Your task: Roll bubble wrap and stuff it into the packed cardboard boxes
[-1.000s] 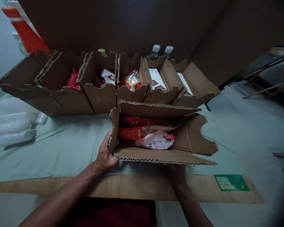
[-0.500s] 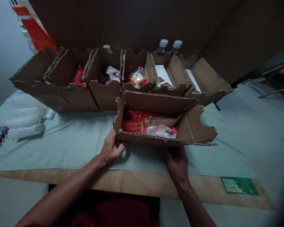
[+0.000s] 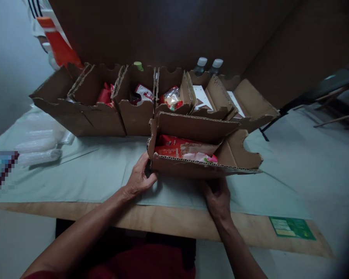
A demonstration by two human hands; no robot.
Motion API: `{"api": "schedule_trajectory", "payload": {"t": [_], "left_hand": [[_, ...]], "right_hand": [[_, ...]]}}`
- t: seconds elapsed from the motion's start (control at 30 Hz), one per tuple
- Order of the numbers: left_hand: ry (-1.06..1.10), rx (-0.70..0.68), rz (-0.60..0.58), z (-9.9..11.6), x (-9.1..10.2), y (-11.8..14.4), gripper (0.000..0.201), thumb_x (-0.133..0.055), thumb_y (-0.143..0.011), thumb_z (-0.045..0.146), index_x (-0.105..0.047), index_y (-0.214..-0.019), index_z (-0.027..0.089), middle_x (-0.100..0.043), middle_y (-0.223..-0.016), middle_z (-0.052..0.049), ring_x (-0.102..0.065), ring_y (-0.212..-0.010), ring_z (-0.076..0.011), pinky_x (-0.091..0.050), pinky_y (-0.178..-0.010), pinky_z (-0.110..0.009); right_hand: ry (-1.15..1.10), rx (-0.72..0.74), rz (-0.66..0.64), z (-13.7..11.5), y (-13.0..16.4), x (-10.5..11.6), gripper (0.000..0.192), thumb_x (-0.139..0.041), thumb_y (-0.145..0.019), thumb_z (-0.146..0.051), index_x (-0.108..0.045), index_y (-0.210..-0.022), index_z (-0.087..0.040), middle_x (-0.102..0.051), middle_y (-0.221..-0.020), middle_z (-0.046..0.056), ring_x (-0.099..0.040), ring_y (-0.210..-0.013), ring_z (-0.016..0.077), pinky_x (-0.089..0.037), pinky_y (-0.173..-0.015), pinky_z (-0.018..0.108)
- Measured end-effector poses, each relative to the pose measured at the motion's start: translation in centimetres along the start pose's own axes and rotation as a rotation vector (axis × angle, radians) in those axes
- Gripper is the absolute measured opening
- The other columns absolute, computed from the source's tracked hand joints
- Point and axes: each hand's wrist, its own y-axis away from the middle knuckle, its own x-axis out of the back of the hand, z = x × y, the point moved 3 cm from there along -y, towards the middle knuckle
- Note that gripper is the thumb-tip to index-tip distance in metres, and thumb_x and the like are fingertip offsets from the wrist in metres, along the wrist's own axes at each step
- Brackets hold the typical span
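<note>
Nearest the camera, the two forearms are reaching over the plywood table edge [image 3: 174,224] onto a pale green cloth [image 3: 84,174]. The left hand [image 3: 139,178] is curling loosely around the near left corner of an open cardboard box [image 3: 192,166], thumb on the front wall and fingers bent against the side. The right hand [image 3: 218,195] is pressing against the box's front wall from below; its fingertips are tucked under the flap, so how far they are closing is hard to tell in this dim light. The box is sitting on the cloth, holding red snack packets [image 3: 174,145] and a pink-and-white pouch [image 3: 200,157]. A green label [image 3: 292,228] is lying at the right. Behind, a row of open boxes [image 3: 133,104] is standing, with two capped bottles [image 3: 209,66] beyond.
</note>
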Motion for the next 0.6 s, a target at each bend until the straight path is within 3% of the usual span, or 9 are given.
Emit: {"api": "schedule_trajectory", "payload": {"t": [0.23,0.4,0.6], "left_hand": [[0.021,0.0,-0.105,-1.2,0.9,-0.4,0.072,-0.063,-0.076,0.02,-0.048,-0.146,0.026,-0.059,-0.145,-0.012,-0.059,-0.128,-0.0323,-0.053,-0.106,-0.052],[0.081,-0.011,-0.173,-2.8,1.5,-0.7,0.072,-0.068,-0.081,0.031,-0.046,-0.149,0.026,-0.056,-0.148,-0.013,-0.06,-0.128,-0.0332,-0.056,-0.103,-0.052],[-0.005,-0.045,-0.119,-3.4,2.6,0.0,0.064,-0.071,-0.084,0.046,-0.055,-0.141,0.021,-0.065,-0.137,-0.013,-0.063,-0.126,-0.0328,-0.054,-0.104,-0.053]], "right_hand": [[-0.001,0.09,0.002,-0.1,-0.1,-0.5,0.058,-0.076,-0.073,-0.039,-0.059,-0.125,-0.021,-0.069,-0.119,0.012,-0.065,-0.112,0.0321,-0.049,-0.102,0.055],[0.003,0.165,-0.009,0.3,-0.3,-1.2,0.049,-0.072,-0.071,-0.033,-0.058,-0.117,-0.021,-0.069,-0.109,0.009,-0.067,-0.105,0.0308,-0.053,-0.098,0.057],[-0.047,0.276,-0.025,0.5,-0.7,-1.9,0.05,-0.064,-0.07,-0.028,-0.055,-0.119,-0.022,-0.068,-0.115,0.009,-0.067,-0.107,0.028,-0.055,-0.099,0.053]]}}
